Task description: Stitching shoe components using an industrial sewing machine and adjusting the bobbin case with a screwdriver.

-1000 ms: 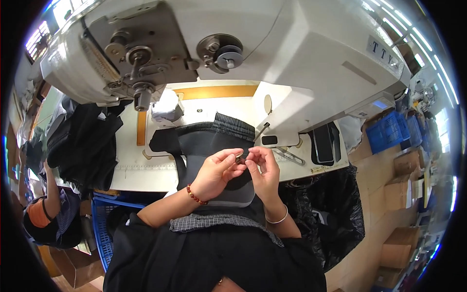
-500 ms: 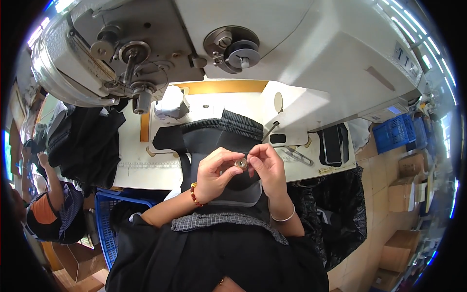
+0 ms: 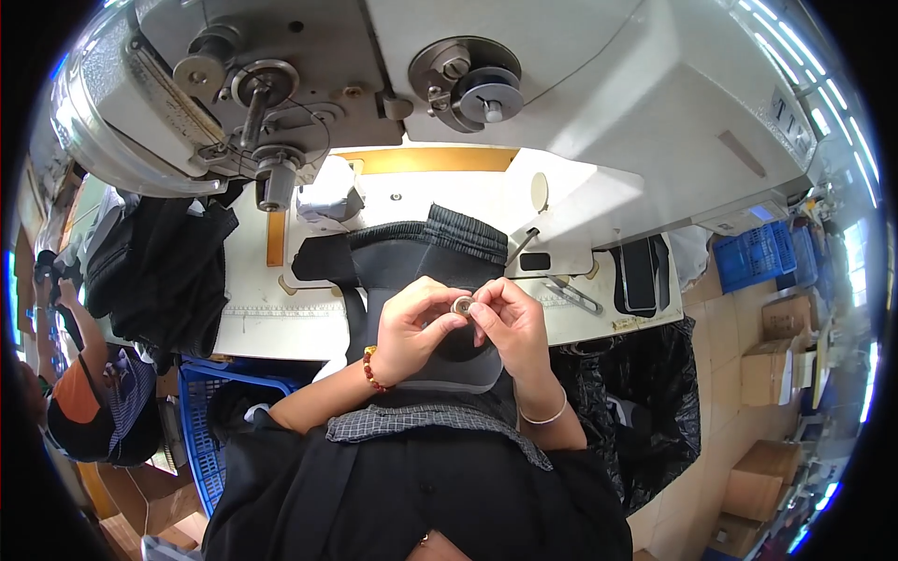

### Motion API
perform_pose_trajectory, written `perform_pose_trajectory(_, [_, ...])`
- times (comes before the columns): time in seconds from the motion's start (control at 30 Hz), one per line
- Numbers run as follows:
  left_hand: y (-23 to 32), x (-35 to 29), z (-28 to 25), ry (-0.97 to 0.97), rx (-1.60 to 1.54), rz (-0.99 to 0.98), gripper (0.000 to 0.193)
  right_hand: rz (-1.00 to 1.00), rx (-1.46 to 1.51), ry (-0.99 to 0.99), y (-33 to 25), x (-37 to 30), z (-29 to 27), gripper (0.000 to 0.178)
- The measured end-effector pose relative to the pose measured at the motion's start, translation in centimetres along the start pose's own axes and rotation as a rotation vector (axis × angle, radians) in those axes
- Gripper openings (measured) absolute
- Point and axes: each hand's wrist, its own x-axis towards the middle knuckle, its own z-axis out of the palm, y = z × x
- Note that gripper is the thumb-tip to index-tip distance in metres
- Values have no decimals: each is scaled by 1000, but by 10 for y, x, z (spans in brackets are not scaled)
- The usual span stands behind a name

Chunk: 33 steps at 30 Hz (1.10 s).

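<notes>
A small round metal bobbin case (image 3: 462, 306) is pinched between the thumb and fingers of my left hand (image 3: 417, 318), in front of my body. My right hand (image 3: 510, 320) closes its thumb and fingertips on the right edge of the same part. Whether thread runs from it is too fine to make out. Below and beyond both hands lies a black garment (image 3: 393, 262) with a gathered elastic band, spread on the white sewing table (image 3: 281, 323).
Above the table hangs a sewing machine head (image 3: 580, 103), with a bobbin winder (image 3: 490, 96) on its face. Thread snips (image 3: 574, 294) and a black phone-like object (image 3: 638, 279) lie to the right. Black garments (image 3: 164, 271) pile at left, near another person (image 3: 103, 402). A blue basket (image 3: 199, 430) stands below.
My right fingertips have come in against the bobbin case, where they were slightly off its edge before. The case has turned a little and risen slightly in view.
</notes>
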Motion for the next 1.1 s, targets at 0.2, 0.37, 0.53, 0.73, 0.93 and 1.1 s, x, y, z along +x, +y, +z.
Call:
perform_pose_trajectory(0.2, [-2, 0, 1, -11, -117, -55, 25, -15, 116, 19, 1, 1, 0, 6])
perform_pose_trajectory(0.37, [-4, -1, 1, 5, -168, -87, 24, -56, 25, 79, -7, 2, 7, 8])
perform_pose_trajectory(0.53, [-2, -1, 0, -12, -194, -107, 24, -91, 13, -6, -7, 5, -3, 16])
perform_pose_trajectory(0.73, [-1, -2, 1, -17, -214, -76, 23, -83, 122, -31, -3, 4, -2, 9])
perform_pose_trajectory(0.93, [2, -1, 0, -29, -166, -70, 23, -125, -40, 42, 9, 6, -11, 21])
perform_pose_trajectory(1.1, [-1, -3, -1, -38, -109, -64, 24, -106, -262, 128, 6, 1, -6, 27])
